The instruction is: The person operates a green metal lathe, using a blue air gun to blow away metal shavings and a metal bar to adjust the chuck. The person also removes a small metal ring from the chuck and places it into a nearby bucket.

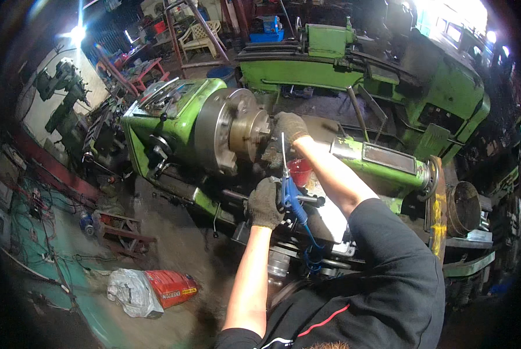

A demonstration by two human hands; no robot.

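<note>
- Printed lettering there on the red-and-white sack (pixel 163 289), below and left of the left hand (pixel 264 203)!
- That gloved hand curls against the blue air gun (pixel 294 202); grip unclear.
- Gloved right hand (pixel 291 127), fingers bent beside the metal cylinder (pixel 245 138); hold, can't tell.
- Chuck (pixel 210 134) edge to its left, green tailstock (pixel 348 150) right.
- Red container (pixel 299 170) between hands; contents unclear.

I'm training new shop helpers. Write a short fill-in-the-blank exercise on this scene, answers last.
The air gun beside the left hand is coloured ____.
The small container near the right hand is coloured ____.
The headstock is painted ____.
The sack lies at the picture's lower ____.
Missing words: blue; red; green; left.
</note>
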